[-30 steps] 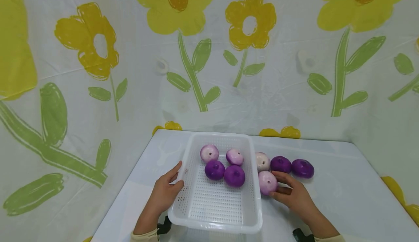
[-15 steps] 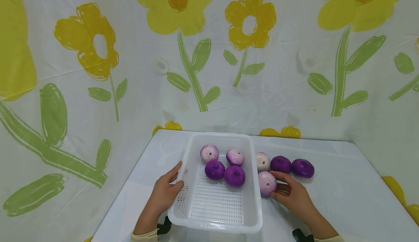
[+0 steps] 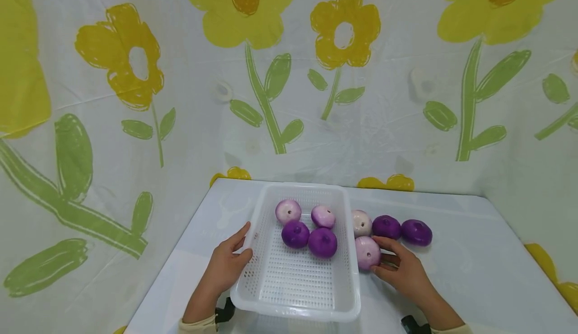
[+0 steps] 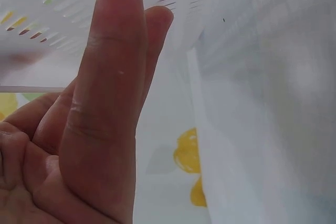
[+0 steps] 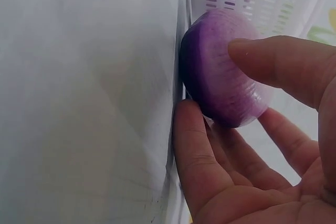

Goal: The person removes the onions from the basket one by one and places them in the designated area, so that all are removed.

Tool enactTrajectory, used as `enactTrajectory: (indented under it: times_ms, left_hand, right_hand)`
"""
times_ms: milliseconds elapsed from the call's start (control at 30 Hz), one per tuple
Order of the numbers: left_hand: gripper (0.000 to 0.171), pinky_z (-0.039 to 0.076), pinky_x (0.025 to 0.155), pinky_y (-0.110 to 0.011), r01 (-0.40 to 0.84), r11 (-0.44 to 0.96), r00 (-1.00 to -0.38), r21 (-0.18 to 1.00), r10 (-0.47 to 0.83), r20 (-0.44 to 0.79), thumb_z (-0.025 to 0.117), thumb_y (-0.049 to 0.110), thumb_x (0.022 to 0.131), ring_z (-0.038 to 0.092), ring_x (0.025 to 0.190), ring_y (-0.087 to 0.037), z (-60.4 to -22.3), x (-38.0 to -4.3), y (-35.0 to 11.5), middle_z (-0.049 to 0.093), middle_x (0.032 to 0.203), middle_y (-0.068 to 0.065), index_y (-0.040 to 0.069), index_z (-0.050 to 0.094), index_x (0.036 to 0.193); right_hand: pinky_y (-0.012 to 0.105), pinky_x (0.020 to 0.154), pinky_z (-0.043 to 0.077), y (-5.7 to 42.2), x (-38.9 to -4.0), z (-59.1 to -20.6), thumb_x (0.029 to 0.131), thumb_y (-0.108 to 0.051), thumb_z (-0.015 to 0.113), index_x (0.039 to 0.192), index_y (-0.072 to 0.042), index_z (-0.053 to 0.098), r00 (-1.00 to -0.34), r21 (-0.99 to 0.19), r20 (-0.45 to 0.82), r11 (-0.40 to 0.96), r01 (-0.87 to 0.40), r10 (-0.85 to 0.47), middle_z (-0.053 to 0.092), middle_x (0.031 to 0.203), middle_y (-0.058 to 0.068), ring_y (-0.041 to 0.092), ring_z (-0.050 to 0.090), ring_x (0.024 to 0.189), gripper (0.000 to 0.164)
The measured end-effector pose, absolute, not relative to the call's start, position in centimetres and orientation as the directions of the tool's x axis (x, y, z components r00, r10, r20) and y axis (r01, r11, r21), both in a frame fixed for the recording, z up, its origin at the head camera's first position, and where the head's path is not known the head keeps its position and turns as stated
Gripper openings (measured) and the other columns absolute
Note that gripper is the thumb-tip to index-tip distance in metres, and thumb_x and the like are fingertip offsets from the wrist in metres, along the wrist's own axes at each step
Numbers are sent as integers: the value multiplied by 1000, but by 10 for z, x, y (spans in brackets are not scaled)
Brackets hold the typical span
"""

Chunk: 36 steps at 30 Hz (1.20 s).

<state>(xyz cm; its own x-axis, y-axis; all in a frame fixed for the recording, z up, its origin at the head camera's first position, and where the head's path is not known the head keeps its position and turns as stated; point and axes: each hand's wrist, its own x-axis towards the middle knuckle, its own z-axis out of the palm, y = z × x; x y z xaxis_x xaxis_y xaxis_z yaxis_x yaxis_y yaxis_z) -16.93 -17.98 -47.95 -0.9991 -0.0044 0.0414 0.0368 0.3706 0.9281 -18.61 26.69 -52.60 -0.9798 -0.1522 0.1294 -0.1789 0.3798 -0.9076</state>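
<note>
A white perforated plastic basket (image 3: 295, 291) stands on the table with several purple and pale pink onions in its far half. My left hand (image 3: 226, 266) is at its left side, thumb and fingertips against the wall; in the left wrist view the thumb (image 4: 105, 93) is straight. On the right, my right hand (image 3: 404, 270) holds a pale pink onion (image 3: 368, 254) between thumb and fingers, close beside the basket. The right wrist view shows this onion (image 5: 223, 69) with a darker purple side, the thumb on one side and fingertips on the other.
Behind the held onion, a whitish onion (image 3: 362, 223) stands against the basket's right side. Two dark purple onions, one nearer (image 3: 386, 227) and one farther right (image 3: 416, 232), continue that row. A flower-printed curtain (image 3: 289, 98) hangs behind the white table (image 3: 474, 274).
</note>
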Motion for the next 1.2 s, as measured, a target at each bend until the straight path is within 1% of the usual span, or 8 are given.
enactTrajectory:
  times_ms: [133,300,400,600,833,967,1067,1200]
  left_hand:
    - [66,64,68,-43,42,408,-999,912,0,46,61,8,100,76,97,-28,-477,-169,-180,59,148,-18,18,43,163]
    - [66,64,67,-43,46,447,-999,893,1,51,61,8,100,76,97,-28,-475,-173,-181,60,147,-17,18,44,163]
    - [67,65,67,-43,43,448,-999,893,1,47,60,8,99,76,97,-28,-475,-173,-181,61,147,-17,18,43,163]
    - [66,65,69,-43,48,448,-999,893,3,52,62,8,101,75,101,-29,-477,-173,-182,61,147,-17,19,44,163]
    - [66,65,68,-43,36,448,-999,893,-3,41,62,9,100,75,97,-28,-475,-174,-181,63,144,-20,19,44,163]
    - [67,65,66,-45,31,492,-999,870,-7,40,66,9,99,76,93,-30,-470,-174,-181,64,141,-23,18,46,162]
    - [65,65,68,-47,58,526,-998,848,-1,69,68,10,98,76,94,-34,-465,-177,-181,64,138,-25,15,48,160]
    - [60,65,70,-44,75,547,-996,834,-5,93,67,13,101,76,98,-34,-466,-181,-182,65,138,-25,12,51,158]
  right_hand:
    - [32,88,61,267,-186,-526,79,-2,91,144,-12,60,-978,-904,132,386,-185,-159,60,143,19,37,70,115,72]
    - [32,88,61,265,-187,-525,79,-2,91,144,-14,60,-984,-908,102,391,-152,-146,59,144,19,36,70,116,73]
    - [31,88,61,264,-187,-524,79,-2,91,144,-14,60,-986,-910,88,392,-136,-139,59,144,19,35,70,115,73]
    - [31,89,60,265,-186,-524,81,-5,91,146,-15,58,-988,-915,69,384,-119,-142,58,146,19,35,70,116,73]
    - [31,89,61,265,-186,-522,81,-7,92,145,-15,58,-987,-905,75,406,-126,-140,59,145,18,33,70,114,73]
    - [31,89,60,265,-186,-520,82,-12,92,146,-16,58,-989,-898,61,424,-113,-134,59,145,18,32,71,114,72]
    - [32,89,61,265,-185,-519,83,-14,92,146,-17,59,-991,-897,54,430,-103,-126,60,146,16,32,70,115,71]
    - [32,88,61,266,-184,-518,84,-13,91,145,-16,60,-990,-883,78,452,-124,-121,59,148,14,34,70,117,68]
